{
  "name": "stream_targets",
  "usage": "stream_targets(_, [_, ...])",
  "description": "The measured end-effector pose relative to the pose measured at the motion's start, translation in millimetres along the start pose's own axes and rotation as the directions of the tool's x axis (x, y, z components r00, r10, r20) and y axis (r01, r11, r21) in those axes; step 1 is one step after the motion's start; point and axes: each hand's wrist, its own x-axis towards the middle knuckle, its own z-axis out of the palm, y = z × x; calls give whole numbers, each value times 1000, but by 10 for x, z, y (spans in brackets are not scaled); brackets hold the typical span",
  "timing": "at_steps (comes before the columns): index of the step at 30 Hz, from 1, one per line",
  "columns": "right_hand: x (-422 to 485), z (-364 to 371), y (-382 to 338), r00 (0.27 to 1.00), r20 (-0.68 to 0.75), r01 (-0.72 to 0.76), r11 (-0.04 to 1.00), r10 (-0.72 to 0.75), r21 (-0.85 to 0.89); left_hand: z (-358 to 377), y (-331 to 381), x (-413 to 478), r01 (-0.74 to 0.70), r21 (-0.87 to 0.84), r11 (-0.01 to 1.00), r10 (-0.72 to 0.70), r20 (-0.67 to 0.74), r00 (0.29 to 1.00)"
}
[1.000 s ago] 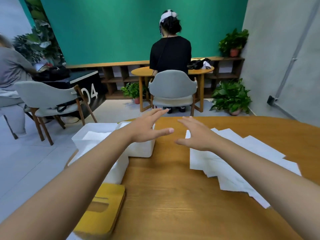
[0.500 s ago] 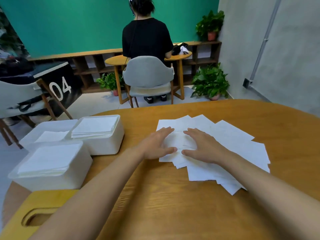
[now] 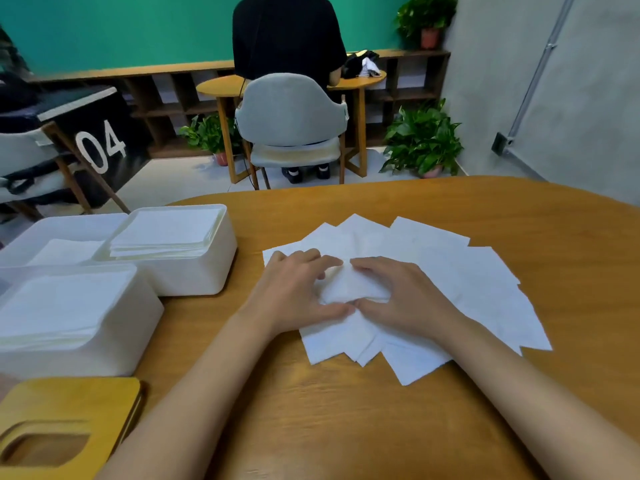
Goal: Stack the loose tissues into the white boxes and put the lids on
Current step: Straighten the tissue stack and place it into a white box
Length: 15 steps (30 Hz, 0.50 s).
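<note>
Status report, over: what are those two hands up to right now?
Both busy: left hand and right hand pinching up loose tissues on table. Unlidded white boxes hold stacks. Nothing blocking.

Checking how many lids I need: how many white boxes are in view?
3: far box, edge box beside it on its left, near box. Others may lie off-frame.

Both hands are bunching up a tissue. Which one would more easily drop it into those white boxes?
Probably the left hand. The white boxes stand to its left, while the right hand sits farther away on the tissues and would have to cross over.
</note>
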Motion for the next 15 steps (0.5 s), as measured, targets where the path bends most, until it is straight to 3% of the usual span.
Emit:
stream_targets(3, [16,71,-78,999,14,32,996,-33,82,37,-41,-132,-4,-39,999,3,-34,999])
stream_targets(7, [-4,87,-89,997,43,60,981,-70,186,108,-49,-251,-35,-254,966,23,-49,999])
stream_targets(9, [-23,72,-85,998,-2,57,969,-58,242,97,-23,-247,-54,-347,936,33,-64,997])
stream_targets(15, [-23,108,-58,989,-133,105,947,-67,305,171,-15,-180,-103,-381,919,51,-145,988])
